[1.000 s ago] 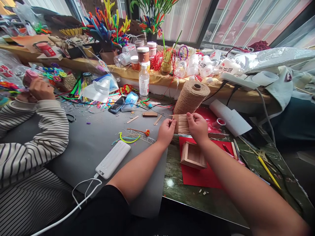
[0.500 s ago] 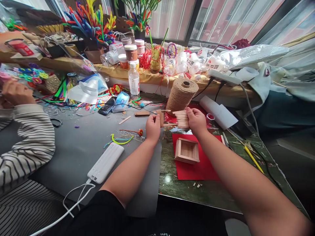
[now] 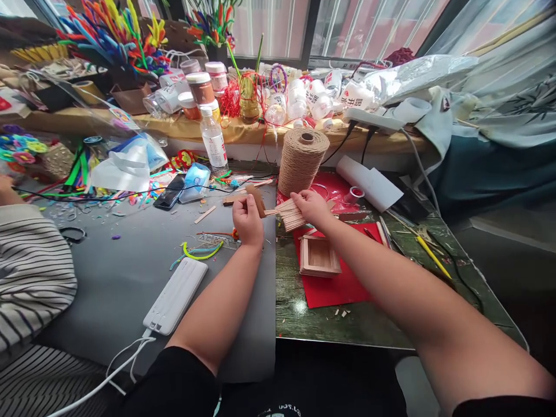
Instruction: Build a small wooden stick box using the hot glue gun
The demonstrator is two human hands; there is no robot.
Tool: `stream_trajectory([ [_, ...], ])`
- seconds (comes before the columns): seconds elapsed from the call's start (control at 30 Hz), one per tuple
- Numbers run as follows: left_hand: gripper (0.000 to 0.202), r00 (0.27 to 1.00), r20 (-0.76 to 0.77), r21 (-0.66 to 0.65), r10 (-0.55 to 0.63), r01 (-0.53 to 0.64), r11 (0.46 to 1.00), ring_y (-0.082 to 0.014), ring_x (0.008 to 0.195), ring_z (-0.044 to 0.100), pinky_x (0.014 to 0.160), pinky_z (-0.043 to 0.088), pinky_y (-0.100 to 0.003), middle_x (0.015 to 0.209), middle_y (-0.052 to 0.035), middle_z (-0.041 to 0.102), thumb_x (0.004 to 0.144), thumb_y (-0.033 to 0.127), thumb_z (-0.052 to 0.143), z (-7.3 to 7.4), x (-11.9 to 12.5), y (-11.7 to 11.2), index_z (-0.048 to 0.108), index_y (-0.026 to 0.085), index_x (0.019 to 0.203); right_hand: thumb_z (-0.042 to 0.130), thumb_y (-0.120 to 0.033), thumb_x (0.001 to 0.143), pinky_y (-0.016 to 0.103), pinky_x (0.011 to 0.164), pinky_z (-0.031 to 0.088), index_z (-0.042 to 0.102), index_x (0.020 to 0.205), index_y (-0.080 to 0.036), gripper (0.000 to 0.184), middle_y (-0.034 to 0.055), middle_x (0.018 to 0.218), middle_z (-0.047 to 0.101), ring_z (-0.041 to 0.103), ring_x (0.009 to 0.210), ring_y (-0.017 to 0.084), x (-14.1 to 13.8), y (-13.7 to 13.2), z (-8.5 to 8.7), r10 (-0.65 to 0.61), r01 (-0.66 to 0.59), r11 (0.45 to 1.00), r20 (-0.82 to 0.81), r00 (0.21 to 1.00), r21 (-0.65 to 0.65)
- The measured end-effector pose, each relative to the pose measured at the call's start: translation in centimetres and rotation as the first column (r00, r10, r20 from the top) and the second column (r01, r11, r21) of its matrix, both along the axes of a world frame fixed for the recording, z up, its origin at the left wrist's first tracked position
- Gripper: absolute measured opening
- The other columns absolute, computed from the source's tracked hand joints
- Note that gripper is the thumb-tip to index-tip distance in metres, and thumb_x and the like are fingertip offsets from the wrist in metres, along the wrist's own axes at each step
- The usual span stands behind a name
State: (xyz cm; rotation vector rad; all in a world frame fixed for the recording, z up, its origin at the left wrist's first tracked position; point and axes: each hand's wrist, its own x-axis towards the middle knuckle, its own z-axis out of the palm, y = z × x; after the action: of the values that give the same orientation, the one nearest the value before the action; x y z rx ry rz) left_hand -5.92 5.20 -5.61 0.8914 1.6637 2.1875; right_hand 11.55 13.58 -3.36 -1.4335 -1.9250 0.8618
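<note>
My left hand [image 3: 248, 221] is closed on a small brown flat piece [image 3: 256, 200], perhaps cardboard or sandpaper, pinched between thumb and fingers. To its right, my right hand [image 3: 311, 208] grips a panel of thin wooden sticks [image 3: 290, 216] laid side by side. The panel is tilted, and a narrow end juts left toward the brown piece; whether they touch I cannot tell. Below the panel, a small square wooden stick box [image 3: 320, 257] with an open top rests on red paper [image 3: 321, 294]. Behind my hands stands a large cone of twine [image 3: 302, 163].
On the left are a white power bank [image 3: 176, 295] with a cable, a phone [image 3: 169, 192] and a co-worker's striped sleeve [image 3: 35, 278]. A water bottle [image 3: 214, 142] stands behind. White paper rolls [image 3: 369, 184] and a yellow-handled tool [image 3: 433, 258] lie right.
The view has shifted, so most things sit further left. The stick panel has tilted and come closer to the brown piece. Both hands keep their holds.
</note>
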Motion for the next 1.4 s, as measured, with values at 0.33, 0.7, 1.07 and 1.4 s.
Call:
stream_trajectory([
  [0.33, 0.035, 1.0, -0.022, -0.003, 0.019, -0.019, 1.0, -0.0136, 0.078, 0.059, 0.078, 0.048, -0.026, 0.083, 0.0003, 0.062, 0.101, 0.053, 0.061, 0.2, 0.1, 0.3, 0.061, 0.02, 0.088, 0.054, -0.054, 0.103, 0.03, 0.078, 0.047, 0.07, 0.09, -0.017, 0.042, 0.009, 0.094, 0.074, 0.064, 0.089, 0.022, -1.0, -0.2, 2.4, 0.161, -0.159, 0.985, -0.036, 0.986, 0.067],
  [0.7, 0.033, 0.987, -0.128, -0.115, -0.1, 0.085, 0.99, -0.0165, 0.078, 0.063, 0.078, 0.05, -0.029, 0.082, -0.001, 0.068, 0.1, 0.052, 0.062, 0.1, 0.8, 0.0, 0.065, 0.021, 0.088, 0.087, -0.05, 0.08, 0.023, 0.053, 0.045, 0.075, 0.096, -0.015, 0.041, -0.001, 0.071, 0.064, 0.053, 0.059, 0.01, 0.0, -3.3, 3.3, 0.374, -0.51, 0.811, -0.417, 0.829, -0.286],
  [1.07, 0.033, 0.965, -0.195, -0.127, -0.175, 0.153, 0.98, -0.0166, 0.077, 0.061, 0.076, 0.046, -0.028, 0.083, -0.0011, 0.067, 0.1, 0.052, 0.063, 0.2, 1.1, -0.3, 0.067, 0.021, 0.09, 0.094, -0.044, 0.071, 0.026, 0.061, 0.055, 0.078, 0.097, -0.016, 0.042, 0.0038, 0.08, 0.074, 0.066, 0.069, 0.014, 0.9, -2.9, 3.1, 0.348, -0.526, 0.765, -0.449, 0.823, -0.372],
  [1.4, 0.03, 0.974, -0.143, -0.141, -0.176, 0.156, 0.978, -0.0161, 0.076, 0.062, 0.074, 0.046, -0.028, 0.082, -0.0014, 0.069, 0.1, 0.05, 0.063, 0.2, 0.7, -0.4, 0.067, 0.022, 0.092, 0.091, -0.045, 0.071, 0.026, 0.062, 0.052, 0.081, 0.096, -0.017, 0.039, 0.0024, 0.078, 0.075, 0.063, 0.066, 0.013, 3.2, -0.6, 2.1, 0.413, -0.481, 0.814, -0.256, 0.874, -0.325],
])
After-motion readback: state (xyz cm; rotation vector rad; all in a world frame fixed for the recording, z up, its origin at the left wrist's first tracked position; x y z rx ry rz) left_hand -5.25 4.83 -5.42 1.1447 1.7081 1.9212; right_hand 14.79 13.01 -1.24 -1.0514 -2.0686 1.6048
